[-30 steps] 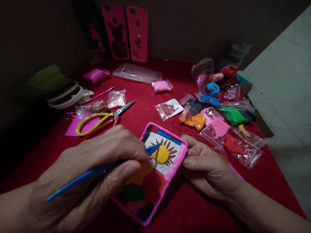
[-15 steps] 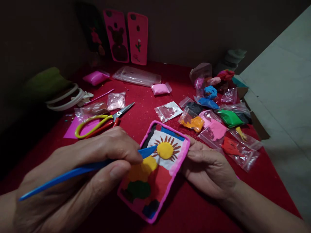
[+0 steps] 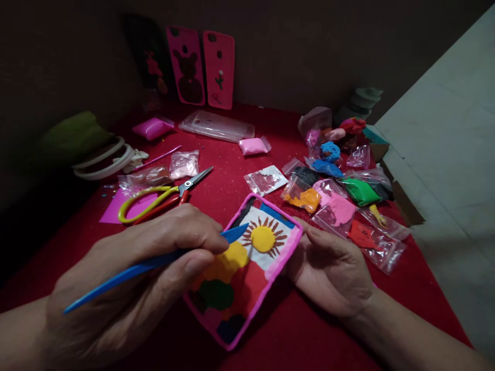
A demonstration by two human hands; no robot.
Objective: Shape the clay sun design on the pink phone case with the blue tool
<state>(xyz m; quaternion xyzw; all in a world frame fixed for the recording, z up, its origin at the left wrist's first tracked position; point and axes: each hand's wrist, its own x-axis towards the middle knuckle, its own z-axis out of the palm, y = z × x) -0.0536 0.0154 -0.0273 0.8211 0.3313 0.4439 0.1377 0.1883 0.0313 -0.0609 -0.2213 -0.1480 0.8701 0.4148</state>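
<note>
orange clay (image 3: 307, 200) in plastic bag (image 3: 295, 184); left hand (image 3: 143, 242) grips blue tool (image 3: 112, 283)

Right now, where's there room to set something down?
Specked red cloth shows between the scissors and the white clay bag, and between the small pink packet and the heaped clay bags at right. More shows between the pink-rimmed panel and right forearm. Crowded: the right side, where those bags overlap.

Craft workspace, home or workshop can't tell: red-covered table (image 3: 228, 165), baggies of coloured clay (image 3: 361, 191) right of centre, scissors (image 3: 188, 184) left, blue modelling tool (image 3: 147, 265) lower left, decorated phone cases (image 3: 219, 66) by dark wall (image 3: 286, 56) upper left, pale tiled floor (image 3: 448, 118) far right.
</note>
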